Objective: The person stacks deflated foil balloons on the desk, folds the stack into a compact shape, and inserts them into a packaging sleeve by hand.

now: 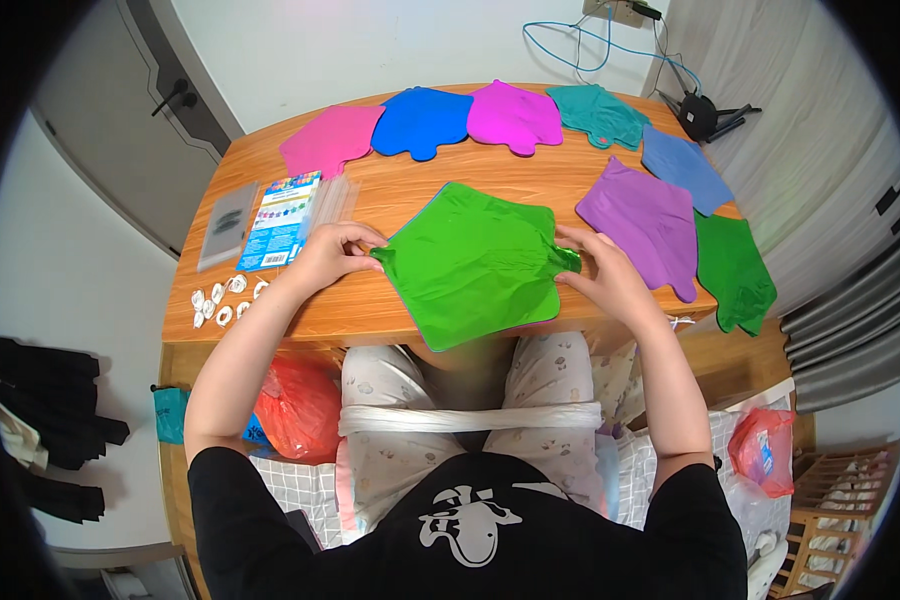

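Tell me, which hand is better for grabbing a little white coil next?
Probably the left hand: it's nearer the white coils. The right hand is over by the purple shape. Both hold the green shape, so the left would have to let go first.

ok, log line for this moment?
left hand: pinches bright green foil, left corner | right hand: pinches right edge | purple foil: on table

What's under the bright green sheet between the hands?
Wooden tabletop shows beside the green sheet, and a thin purplish strip peeks out along its lower edge. Whether that strip is its backing or another sheet, I can't tell; whatever lies beneath the middle is covered.
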The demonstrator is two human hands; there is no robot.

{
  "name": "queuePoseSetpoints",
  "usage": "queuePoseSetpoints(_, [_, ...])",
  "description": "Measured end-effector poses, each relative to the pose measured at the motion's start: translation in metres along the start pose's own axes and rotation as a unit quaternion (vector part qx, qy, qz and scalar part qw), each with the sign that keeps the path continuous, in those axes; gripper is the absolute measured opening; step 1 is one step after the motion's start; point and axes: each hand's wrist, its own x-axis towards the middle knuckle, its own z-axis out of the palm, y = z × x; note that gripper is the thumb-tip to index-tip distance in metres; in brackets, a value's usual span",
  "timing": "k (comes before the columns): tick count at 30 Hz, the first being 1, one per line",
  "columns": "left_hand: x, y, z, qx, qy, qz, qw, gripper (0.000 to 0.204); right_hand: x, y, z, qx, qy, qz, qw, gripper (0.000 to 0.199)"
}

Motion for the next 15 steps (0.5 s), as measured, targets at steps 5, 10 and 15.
queuePoseSetpoints(5, [0.000, 0.000, 0.000, -0.035, 0.005, 0.012, 0.999, 0.027, -0.004, 0.008, 0.003, -0.019, 0.051, -0.041, 0.998, 0.070])
queuePoseSetpoints(10, [-0.004, 0.001, 0.001, -0.005, 0.020, 0.016, 1.000, 0.020, -0.007, -0.001, 0.000, -0.064, 0.062, -0.039, 0.995, 0.070])
queuePoseSetpoints(15, [-0.002, 0.010, -0.001, 0.033, 0.011, 0.019, 0.999, 0.011, -0.004, 0.000, 0.000, -0.070, 0.040, -0.022, 0.996, 0.070])
